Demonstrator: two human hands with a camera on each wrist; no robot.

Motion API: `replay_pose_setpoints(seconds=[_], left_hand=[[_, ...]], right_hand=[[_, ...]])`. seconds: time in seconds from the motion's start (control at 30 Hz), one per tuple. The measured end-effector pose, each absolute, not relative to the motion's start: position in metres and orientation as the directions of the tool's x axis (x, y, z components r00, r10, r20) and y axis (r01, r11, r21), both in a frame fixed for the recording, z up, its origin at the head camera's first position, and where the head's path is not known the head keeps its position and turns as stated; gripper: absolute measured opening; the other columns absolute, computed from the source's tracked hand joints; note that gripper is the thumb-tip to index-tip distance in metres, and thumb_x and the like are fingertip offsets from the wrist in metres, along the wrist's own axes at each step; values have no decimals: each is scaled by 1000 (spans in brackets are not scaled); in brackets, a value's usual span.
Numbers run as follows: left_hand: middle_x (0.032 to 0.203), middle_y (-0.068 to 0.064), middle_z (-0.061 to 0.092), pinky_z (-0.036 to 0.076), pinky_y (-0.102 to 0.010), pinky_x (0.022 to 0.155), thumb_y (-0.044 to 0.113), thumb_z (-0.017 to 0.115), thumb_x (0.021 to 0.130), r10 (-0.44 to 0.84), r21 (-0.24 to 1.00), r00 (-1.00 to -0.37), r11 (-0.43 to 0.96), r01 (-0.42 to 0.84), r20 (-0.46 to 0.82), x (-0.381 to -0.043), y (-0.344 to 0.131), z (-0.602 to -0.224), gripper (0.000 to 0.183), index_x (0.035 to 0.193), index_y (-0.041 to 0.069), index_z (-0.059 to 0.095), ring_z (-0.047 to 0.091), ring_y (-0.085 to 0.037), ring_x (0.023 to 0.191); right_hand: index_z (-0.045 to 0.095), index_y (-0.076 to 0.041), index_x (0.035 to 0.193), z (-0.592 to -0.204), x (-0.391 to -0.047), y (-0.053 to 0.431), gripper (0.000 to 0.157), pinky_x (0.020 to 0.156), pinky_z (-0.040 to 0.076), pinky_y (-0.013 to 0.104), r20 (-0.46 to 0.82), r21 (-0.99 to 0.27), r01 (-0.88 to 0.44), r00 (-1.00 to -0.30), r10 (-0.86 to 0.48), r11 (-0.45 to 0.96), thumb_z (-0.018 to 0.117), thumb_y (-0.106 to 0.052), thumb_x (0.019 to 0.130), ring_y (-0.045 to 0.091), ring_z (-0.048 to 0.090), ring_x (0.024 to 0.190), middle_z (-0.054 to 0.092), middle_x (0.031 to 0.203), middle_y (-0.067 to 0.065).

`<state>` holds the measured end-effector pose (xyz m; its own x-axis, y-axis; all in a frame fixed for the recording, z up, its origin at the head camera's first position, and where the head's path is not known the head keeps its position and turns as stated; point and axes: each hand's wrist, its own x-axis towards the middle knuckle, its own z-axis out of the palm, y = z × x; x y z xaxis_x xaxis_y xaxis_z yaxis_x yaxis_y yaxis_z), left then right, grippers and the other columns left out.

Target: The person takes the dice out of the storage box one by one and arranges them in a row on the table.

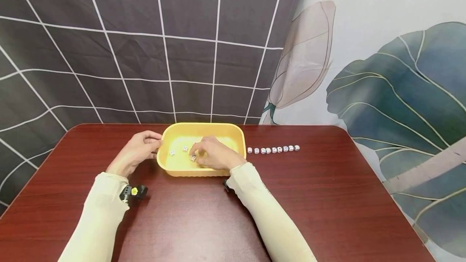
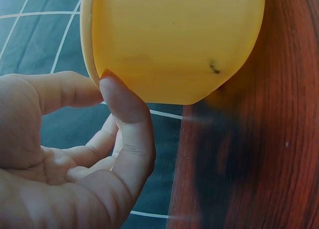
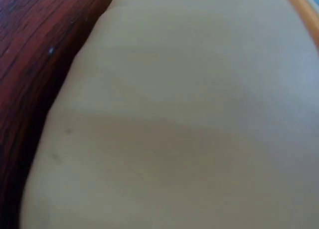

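Observation:
A yellow plastic bin stands near the table's far edge, with several white dice on its floor. At its left end my left hand pinches the rim between thumb and index finger, the other fingers loosely curled, as the left wrist view shows. My right hand reaches over the near rim into the bin, thumb and index finger bent around a die that they partly cover. The right wrist view is mostly filled by a blurred, pale bin wall.
To the right of the bin a straight row of several dice lies on the dark red wooden table. A dark gridded cloth and a leaf-patterned curtain hang behind it. Each wrist wears a black camera strap.

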<state>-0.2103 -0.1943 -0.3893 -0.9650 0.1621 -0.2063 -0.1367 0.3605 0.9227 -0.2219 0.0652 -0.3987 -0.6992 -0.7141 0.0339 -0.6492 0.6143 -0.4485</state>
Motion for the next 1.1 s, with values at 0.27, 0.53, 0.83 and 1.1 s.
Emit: replay_pose_setpoints(seconds=[0.27,0.53,0.83,1.1], left_hand=[[98,-3,65,58,-22,69,13,54,103,162,924,-965,356,-136,-204,-210,-195,-390,40,134,-12,45,62,-6,77],[99,-3,65,59,-22,68,13,53,103,158,925,-966,354,-140,-206,-212,-196,-393,41,135,-11,45,63,-6,77],[99,-3,66,58,-22,68,13,53,103,159,924,-965,354,-141,-209,-212,-196,-392,41,135,-11,45,63,-5,78],[99,-3,66,58,-22,69,13,53,103,152,922,-965,359,-145,-211,-210,-195,-391,41,136,-11,45,63,-6,78]], right_hand=[[76,-20,116,-399,-222,64,25,99,43,32,-41,-453,-606,-719,-694,654,68,-14,93,17,57,101,71,106,3],[78,-14,98,-396,-220,64,13,106,41,35,-30,-448,-569,-762,-647,690,76,-11,86,17,62,96,75,107,1],[77,-17,83,-400,-221,62,6,84,42,26,-21,-449,-508,-816,-577,735,83,-16,81,13,51,82,67,80,-8],[78,-15,85,-402,-223,63,7,92,43,28,-5,-427,-513,-822,-570,744,83,-14,79,13,52,83,70,81,-5]])
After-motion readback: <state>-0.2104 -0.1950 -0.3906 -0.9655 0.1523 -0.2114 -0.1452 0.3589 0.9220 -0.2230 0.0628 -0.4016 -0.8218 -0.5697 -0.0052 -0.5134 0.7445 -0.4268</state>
